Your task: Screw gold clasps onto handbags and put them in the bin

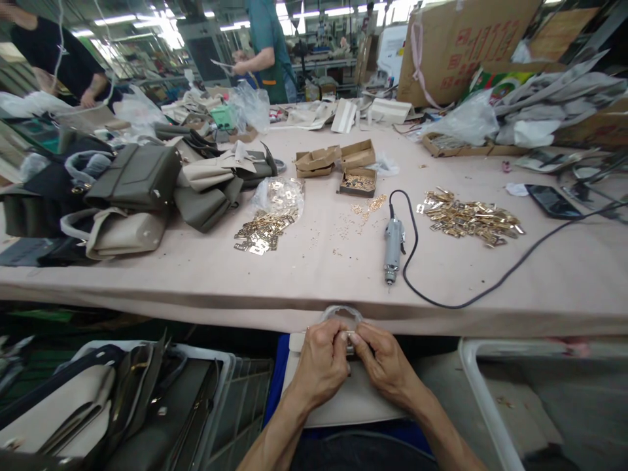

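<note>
Cream material is facing the bag (353, 399), which is lying at the lower centre of the frame, below the front edge of the table (304, 281). Left hand (321, 360) and right hand (383, 356) are meeting over it, fingers closed in a tight pinch around a small bright fitting (350, 334), whose shape they are mostly hiding. Such a narrow grip could be letting the piece slip and drop beside the bag. At centre right, the black cord (454, 307) is looping near the table edge; a snagging arm could be dragging the screwdriver (392, 242) off. Red print (485, 49) is marking the cardboard box (441, 33) at upper right, too blurred for reading; no readable brand is showing on the bag.
</note>
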`<state>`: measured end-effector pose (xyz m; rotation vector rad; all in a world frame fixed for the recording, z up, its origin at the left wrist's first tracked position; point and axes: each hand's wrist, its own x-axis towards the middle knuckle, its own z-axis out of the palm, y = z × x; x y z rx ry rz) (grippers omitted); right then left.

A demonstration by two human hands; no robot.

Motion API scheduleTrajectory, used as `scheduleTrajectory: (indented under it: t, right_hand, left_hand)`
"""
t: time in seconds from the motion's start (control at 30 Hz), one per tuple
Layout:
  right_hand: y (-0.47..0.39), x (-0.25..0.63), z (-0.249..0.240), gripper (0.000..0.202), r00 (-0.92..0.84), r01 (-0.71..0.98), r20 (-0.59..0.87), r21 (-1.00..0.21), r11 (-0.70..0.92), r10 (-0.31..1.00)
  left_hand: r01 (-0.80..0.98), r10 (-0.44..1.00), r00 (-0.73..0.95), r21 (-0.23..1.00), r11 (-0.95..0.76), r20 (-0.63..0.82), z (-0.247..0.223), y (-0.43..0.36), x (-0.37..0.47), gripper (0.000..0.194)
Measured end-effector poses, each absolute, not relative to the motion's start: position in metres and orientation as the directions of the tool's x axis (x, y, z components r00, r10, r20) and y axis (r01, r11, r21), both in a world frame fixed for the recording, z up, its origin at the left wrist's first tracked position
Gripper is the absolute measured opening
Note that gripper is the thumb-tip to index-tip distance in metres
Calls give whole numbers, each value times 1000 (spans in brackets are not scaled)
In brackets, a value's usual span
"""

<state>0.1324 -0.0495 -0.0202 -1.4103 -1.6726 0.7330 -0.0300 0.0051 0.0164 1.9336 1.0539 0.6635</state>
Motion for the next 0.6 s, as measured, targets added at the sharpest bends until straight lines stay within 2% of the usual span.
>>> scheduleTrajectory:
  t: [0.17, 0.37, 0.5, 0.6]
  right_hand:
    - [-50, 132, -15, 32, -20, 507, 218, -839, 197, 976]
    - [-51, 132, -11, 39, -13, 459, 138, -879, 129, 990]
    - [-49, 128, -16, 42, 49, 490, 175, -862, 129, 983]
    - [-48, 128, -20, 47, 91, 479, 138, -875, 78, 986]
  left_hand:
    - [437, 865, 500, 848, -299, 47, 16, 3, -30, 20]
    - [470, 870, 492, 828, -306, 42, 10, 2, -29, 18]
    - [482, 862, 503, 811, -333, 56, 9, 2, -28, 19]
    - [499, 862, 502, 790, -356, 72, 9, 2, -27, 21]
